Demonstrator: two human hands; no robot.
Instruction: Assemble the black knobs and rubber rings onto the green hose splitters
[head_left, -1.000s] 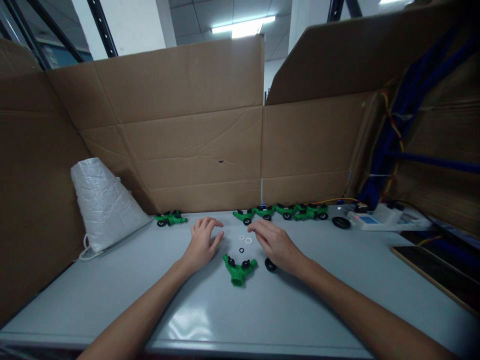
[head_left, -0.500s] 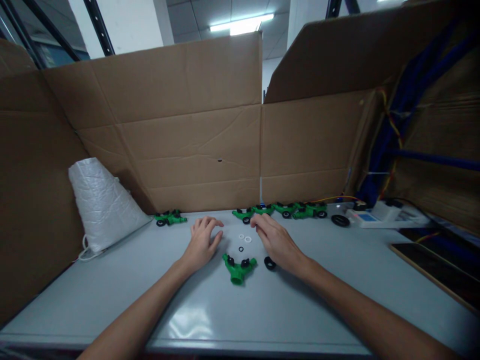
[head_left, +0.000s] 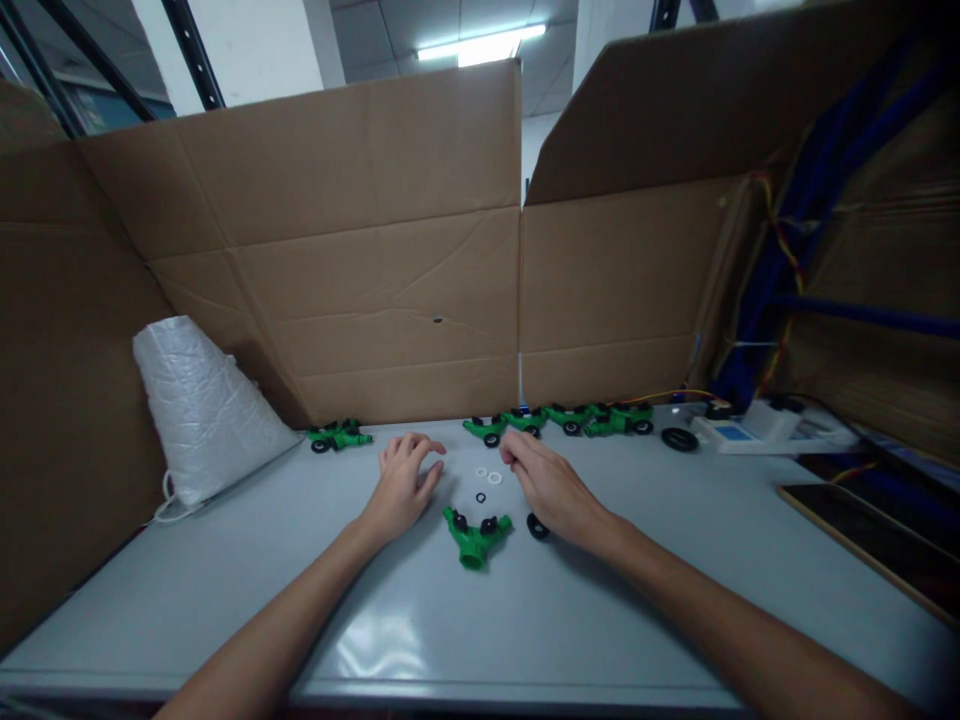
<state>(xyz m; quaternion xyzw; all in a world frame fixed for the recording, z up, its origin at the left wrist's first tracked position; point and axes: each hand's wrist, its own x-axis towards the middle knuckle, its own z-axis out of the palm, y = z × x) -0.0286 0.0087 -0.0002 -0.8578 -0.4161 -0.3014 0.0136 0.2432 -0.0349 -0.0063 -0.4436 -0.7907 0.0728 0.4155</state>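
A green Y-shaped hose splitter [head_left: 474, 545] with two black valve knobs lies between my forearms, its single outlet facing me. Beyond it are a small black O-ring [head_left: 481, 497] and two white ring washers [head_left: 494, 478]. My left hand [head_left: 405, 482] hovers or rests just left of the rings, fingers bent but apart, holding nothing. To their right, my right hand [head_left: 551, 485] has its fingers curled together in a pinch; whatever may be between the fingertips is hidden. A thick black ring [head_left: 537, 526] lies beside the right palm, partly covered by it.
Several green splitters with black rings [head_left: 571, 420] line the back of the table [head_left: 225, 600], and more green fittings [head_left: 339, 436] sit at back left. A white wrapped bundle [head_left: 206, 420] stands left. Cardboard walls rise behind. Another black ring [head_left: 679, 439] and a power strip [head_left: 772, 435] are right.
The fingers of my right hand have curled in more tightly. My left hand and the parts on the table stay where they were; the view has shifted very slightly.
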